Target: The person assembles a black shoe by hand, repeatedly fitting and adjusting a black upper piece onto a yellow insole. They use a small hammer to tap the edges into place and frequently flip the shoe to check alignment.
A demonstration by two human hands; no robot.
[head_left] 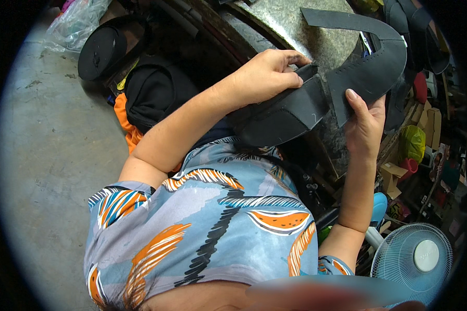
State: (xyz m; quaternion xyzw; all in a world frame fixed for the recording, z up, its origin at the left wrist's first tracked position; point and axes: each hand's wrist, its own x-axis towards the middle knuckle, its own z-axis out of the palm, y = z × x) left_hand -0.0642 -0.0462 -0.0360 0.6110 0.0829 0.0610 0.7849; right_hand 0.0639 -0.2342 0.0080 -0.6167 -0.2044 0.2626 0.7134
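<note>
A boxy, folded black leather-like piece (288, 118) with stitched seams lies tilted across my lap and the table edge. My left hand (267, 78) is closed on its upper edge, thumb and fingers pinching the rim. To the right, a flat curved black leather-like strip (376, 65) bends round like a hook, with a row of small slits along one edge. My right hand (366, 122) grips the strip's near end, thumb on top and the other fingers hidden beneath. The strip's end lies close beside the boxy piece; I cannot tell whether they are joined.
A worn worktable (280, 23) stands ahead, with more black pieces (412, 31) at its far right. A roll of black material (102, 52) and a clear plastic bag (78, 23) are at the left. A fan (394, 264) stands at lower right, near cardboard boxes (392, 179).
</note>
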